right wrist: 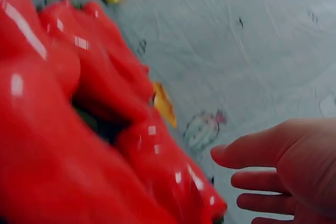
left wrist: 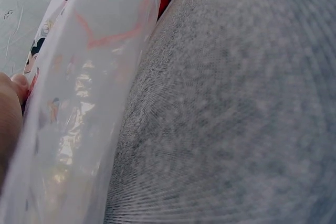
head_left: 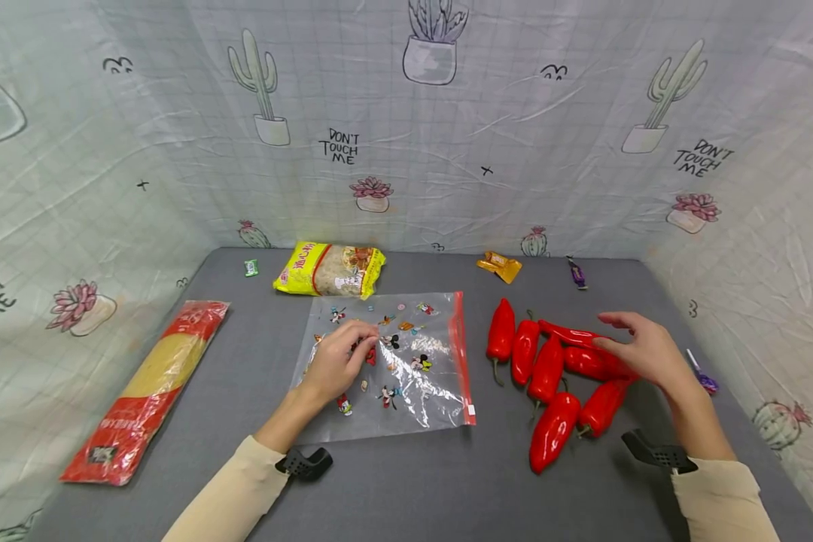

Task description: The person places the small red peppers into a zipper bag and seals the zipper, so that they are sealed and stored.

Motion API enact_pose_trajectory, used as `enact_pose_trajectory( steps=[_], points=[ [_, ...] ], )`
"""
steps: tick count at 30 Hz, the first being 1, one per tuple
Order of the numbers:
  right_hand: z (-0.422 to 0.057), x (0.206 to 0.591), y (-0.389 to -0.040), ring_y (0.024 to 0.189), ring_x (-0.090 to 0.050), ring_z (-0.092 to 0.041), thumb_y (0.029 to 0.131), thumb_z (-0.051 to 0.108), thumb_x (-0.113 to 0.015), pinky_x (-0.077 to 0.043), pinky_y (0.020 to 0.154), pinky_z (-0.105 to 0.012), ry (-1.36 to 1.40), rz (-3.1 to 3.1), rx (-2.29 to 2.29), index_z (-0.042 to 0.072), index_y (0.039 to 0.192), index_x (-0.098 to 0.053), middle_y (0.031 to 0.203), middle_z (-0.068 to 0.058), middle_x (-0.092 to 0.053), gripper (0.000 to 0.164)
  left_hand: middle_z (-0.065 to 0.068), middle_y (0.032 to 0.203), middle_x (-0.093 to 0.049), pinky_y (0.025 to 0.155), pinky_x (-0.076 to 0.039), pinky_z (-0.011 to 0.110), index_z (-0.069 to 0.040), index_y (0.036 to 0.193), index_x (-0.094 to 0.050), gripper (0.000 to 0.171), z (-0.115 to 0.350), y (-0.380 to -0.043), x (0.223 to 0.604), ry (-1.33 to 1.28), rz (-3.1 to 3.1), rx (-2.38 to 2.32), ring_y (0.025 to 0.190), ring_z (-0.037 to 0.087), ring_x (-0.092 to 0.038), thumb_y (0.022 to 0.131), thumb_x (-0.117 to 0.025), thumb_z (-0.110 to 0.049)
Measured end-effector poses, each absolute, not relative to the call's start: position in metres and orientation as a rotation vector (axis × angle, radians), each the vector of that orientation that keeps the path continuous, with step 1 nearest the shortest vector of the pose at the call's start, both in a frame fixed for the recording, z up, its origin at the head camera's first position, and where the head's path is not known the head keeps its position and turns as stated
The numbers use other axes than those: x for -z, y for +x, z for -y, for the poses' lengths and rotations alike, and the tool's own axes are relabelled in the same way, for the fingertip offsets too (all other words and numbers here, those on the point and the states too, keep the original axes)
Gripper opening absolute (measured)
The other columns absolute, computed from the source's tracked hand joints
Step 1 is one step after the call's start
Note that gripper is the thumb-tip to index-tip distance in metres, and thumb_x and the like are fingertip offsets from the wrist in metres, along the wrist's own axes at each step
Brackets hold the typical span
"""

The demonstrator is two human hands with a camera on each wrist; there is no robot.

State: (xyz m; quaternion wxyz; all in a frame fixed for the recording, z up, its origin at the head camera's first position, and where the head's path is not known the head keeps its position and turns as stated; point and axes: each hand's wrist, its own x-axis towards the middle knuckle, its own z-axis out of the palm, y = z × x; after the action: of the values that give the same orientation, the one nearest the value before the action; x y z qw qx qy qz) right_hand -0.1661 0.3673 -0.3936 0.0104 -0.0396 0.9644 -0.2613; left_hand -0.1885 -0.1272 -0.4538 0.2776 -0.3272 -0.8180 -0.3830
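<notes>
A clear zip bag (head_left: 413, 406) with cartoon prints and a red zip edge lies on the grey table. My left hand (head_left: 342, 361) is over its middle with curled fingers, pinching the upper film. In the left wrist view, the thumb (left wrist: 20, 85) meets the bag (left wrist: 89, 103), whose film bulges up. Several glossy red peppers (head_left: 547, 369) lie in a cluster right of the bag. My right hand (head_left: 647, 350) hovers at the cluster's right side, thumb and fingers apart, nothing between them. In the right wrist view this hand (right wrist: 294, 166) is beside the large, blurred peppers (right wrist: 79, 145).
A long red-and-yellow packet (head_left: 152, 391) lies at the left. At the back are a yellow food bag (head_left: 332, 269), a small green sweet (head_left: 251, 268), an orange wrapped sweet (head_left: 500, 266) and a purple sweet (head_left: 577, 274). A purple lollipop (head_left: 704, 380) lies beyond the right hand.
</notes>
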Motion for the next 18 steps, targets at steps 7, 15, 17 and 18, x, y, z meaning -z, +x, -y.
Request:
enact_pose_trajectory(
  steps=[7,15,17,18],
  points=[
    [-0.387,0.404,-0.163,0.114,-0.047,-0.048,0.091,0.038,-0.059,-0.042,0.087,-0.062,-0.121,-2.965,0.709,0.003,0.13,-0.052,0.126,-0.03,-0.053,0.053,-0.001,0.101,-0.067,0.083,-0.048,0.015,-0.01,0.093,-0.066,0.006,0.128,-0.188,0.454,-0.873,2.207,1.02,0.097,0.009,-0.063,0.088,-0.065,-0.011],
    [-0.397,0.413,-0.165,0.105,-0.056,-0.042,0.091,0.036,-0.06,-0.051,0.079,-0.051,-0.152,-3.006,0.709,0.005,0.127,-0.056,0.121,-0.027,-0.059,0.047,-0.002,0.101,-0.067,0.082,-0.048,0.014,-0.011,0.095,-0.067,0.007,0.127,-0.188,0.456,-0.869,2.211,1.019,0.095,0.009,-0.063,0.088,-0.065,-0.012],
    [-0.4,0.416,-0.166,0.106,-0.056,-0.042,0.091,0.037,-0.06,-0.052,0.078,-0.045,-0.159,-2.983,0.745,0.007,0.128,-0.055,0.122,-0.026,-0.059,0.048,-0.002,0.101,-0.067,0.081,-0.048,0.014,-0.011,0.094,-0.067,0.007,0.127,-0.188,0.456,-0.872,2.208,1.018,0.094,0.008,-0.063,0.088,-0.065,-0.013],
    [-0.401,0.417,-0.167,0.107,-0.057,-0.041,0.091,0.037,-0.06,-0.052,0.077,-0.04,-0.164,-2.969,0.767,0.007,0.129,-0.054,0.122,-0.025,-0.059,0.049,-0.002,0.101,-0.067,0.081,-0.048,0.014,-0.011,0.094,-0.067,0.007,0.127,-0.188,0.456,-0.874,2.207,1.018,0.094,0.008,-0.063,0.088,-0.065,-0.013]
  ],
)
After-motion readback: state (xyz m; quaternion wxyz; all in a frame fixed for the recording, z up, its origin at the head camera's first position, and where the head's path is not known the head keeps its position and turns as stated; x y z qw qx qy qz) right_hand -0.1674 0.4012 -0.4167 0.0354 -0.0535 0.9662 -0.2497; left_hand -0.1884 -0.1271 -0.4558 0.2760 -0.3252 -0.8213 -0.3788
